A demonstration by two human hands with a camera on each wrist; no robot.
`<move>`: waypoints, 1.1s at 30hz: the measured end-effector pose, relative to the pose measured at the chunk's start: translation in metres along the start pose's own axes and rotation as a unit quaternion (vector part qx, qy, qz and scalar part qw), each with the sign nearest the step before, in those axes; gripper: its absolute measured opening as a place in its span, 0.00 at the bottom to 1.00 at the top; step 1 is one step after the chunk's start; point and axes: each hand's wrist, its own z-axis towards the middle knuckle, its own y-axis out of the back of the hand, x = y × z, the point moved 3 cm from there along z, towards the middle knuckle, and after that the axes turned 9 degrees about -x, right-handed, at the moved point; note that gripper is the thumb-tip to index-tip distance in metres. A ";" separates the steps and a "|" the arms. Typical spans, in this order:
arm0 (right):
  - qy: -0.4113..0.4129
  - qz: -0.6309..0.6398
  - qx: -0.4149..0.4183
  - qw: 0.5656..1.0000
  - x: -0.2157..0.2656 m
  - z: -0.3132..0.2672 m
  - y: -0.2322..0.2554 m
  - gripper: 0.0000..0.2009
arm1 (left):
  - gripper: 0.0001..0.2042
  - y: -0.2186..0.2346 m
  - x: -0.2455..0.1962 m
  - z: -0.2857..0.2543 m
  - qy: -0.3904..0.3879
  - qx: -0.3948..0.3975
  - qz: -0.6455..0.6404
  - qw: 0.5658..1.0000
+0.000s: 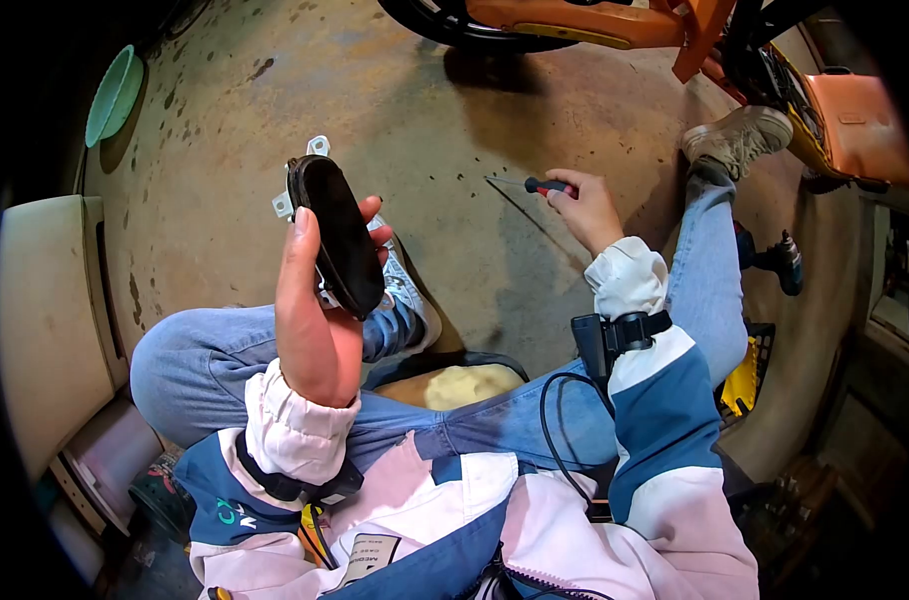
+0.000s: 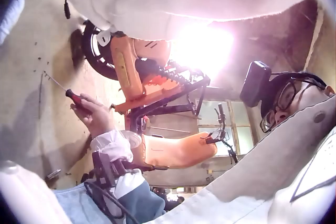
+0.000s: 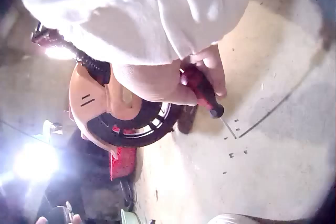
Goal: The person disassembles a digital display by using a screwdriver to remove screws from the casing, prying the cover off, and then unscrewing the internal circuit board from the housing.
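My left hand (image 1: 320,310) holds up a dark oval part (image 1: 340,235) with metal tabs on its edge, thumb on one side and fingers on the other. To the right, my right hand (image 1: 587,212) grips a red and black screwdriver (image 1: 550,187), its thin shaft pointing left over the floor. The right wrist view shows the screwdriver (image 3: 202,90) in my right hand (image 3: 157,82), its tip near small dark bits on the floor. In the left wrist view my right hand (image 2: 97,119) holds the same tool; my left hand is hidden there.
An orange vehicle (image 1: 595,25) stands at the top right. A green basin (image 1: 115,95) lies at the upper left, a drill (image 1: 780,262) at the right by my leg. Beige panels (image 1: 50,300) line the left side. A yellow object (image 1: 740,380) sits at lower right.
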 end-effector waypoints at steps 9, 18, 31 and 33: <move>0.032 0.310 -0.085 0.947 0.093 -0.021 0.060 0.16 | 0.28 -0.005 -0.002 -0.001 0.031 0.030 -0.078 0.996; 0.057 0.500 -0.042 0.863 0.108 -0.038 0.063 0.12 | 0.27 -0.008 0.000 -0.002 0.063 0.113 -0.097 0.987; 0.133 0.307 0.173 0.926 0.162 -0.116 0.004 0.26 | 0.25 -0.009 0.015 -0.009 -0.005 0.135 0.105 0.985; 0.147 0.303 0.155 0.929 0.161 -0.116 0.004 0.28 | 0.27 -0.012 0.014 -0.011 0.007 0.113 0.084 0.990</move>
